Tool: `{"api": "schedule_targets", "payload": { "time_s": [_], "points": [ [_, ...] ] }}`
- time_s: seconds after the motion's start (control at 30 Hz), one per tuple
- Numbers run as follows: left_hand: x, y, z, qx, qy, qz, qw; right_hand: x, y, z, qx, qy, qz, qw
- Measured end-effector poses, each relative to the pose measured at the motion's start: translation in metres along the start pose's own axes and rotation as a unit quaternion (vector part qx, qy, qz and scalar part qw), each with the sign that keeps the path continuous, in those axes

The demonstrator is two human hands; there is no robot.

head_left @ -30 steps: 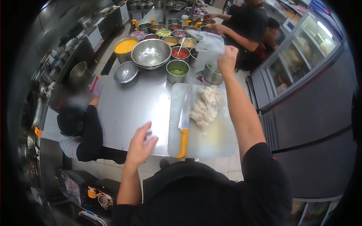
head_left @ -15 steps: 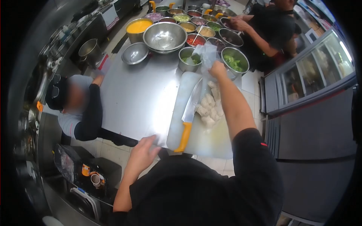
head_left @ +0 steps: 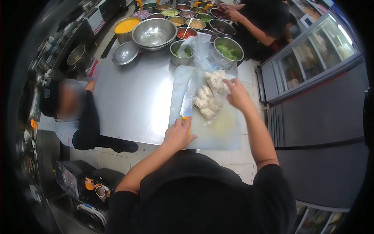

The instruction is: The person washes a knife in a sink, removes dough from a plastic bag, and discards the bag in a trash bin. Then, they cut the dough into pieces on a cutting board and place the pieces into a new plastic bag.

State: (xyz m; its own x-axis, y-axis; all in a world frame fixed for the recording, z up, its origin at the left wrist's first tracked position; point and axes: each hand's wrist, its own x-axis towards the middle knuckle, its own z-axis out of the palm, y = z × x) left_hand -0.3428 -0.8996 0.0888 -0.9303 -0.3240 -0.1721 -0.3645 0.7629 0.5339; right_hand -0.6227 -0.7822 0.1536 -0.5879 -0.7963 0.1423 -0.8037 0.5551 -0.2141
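Note:
My left hand (head_left: 178,134) lies over the yellow handle of a large kitchen knife (head_left: 188,95), thumb and forefinger on either side of it. The knife rests on a white cutting board (head_left: 228,138), its blade pointing away from me. Beside the blade are two clumps of pale, lumpy pieces, one nearer (head_left: 207,103) and one farther (head_left: 216,81), with clear plastic around the nearer clump. At the right edge of the farther clump, my right hand (head_left: 239,95) has its forefinger stretched out to the pieces. A crumpled clear plastic bag (head_left: 202,50) sits behind the board.
Beyond the bag stand pots of greens, one left (head_left: 181,54) and one right (head_left: 229,50). Steel bowls (head_left: 154,33) and several ingredient pots fill the table's far end. One person (head_left: 76,105) is at the left edge, another (head_left: 259,23) at the back right. A glass-fronted fridge (head_left: 317,54) stands right.
My left hand has come from the table edge onto the knife handle. My right hand has left the plastic bag and drawn back to the pale pieces, now in two clumps. The view has shifted.

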Motion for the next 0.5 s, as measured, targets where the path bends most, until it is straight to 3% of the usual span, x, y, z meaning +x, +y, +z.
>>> {"api": "schedule_targets", "payload": {
  "time_s": [0.13, 0.27, 0.37, 0.5],
  "points": [
    [0.017, -0.003, 0.003, -0.001, -0.046, -0.04, 0.998, -0.019, 0.031, 0.055, -0.01, 0.105, -0.013, 0.994],
    [0.023, -0.013, -0.007, -0.073, -0.063, -0.074, 0.993, -0.009, 0.04, 0.033, 0.096, 0.206, -0.081, 0.971],
    [0.019, -0.027, -0.022, -0.178, -0.056, -0.081, 0.979, -0.007, 0.022, -0.006, 0.194, 0.2, 0.01, 0.96],
    [-0.013, -0.052, -0.032, -0.2, 0.018, -0.131, 0.971, -0.006, 0.04, -0.02, 0.184, 0.237, 0.032, 0.953]
  ]
}}
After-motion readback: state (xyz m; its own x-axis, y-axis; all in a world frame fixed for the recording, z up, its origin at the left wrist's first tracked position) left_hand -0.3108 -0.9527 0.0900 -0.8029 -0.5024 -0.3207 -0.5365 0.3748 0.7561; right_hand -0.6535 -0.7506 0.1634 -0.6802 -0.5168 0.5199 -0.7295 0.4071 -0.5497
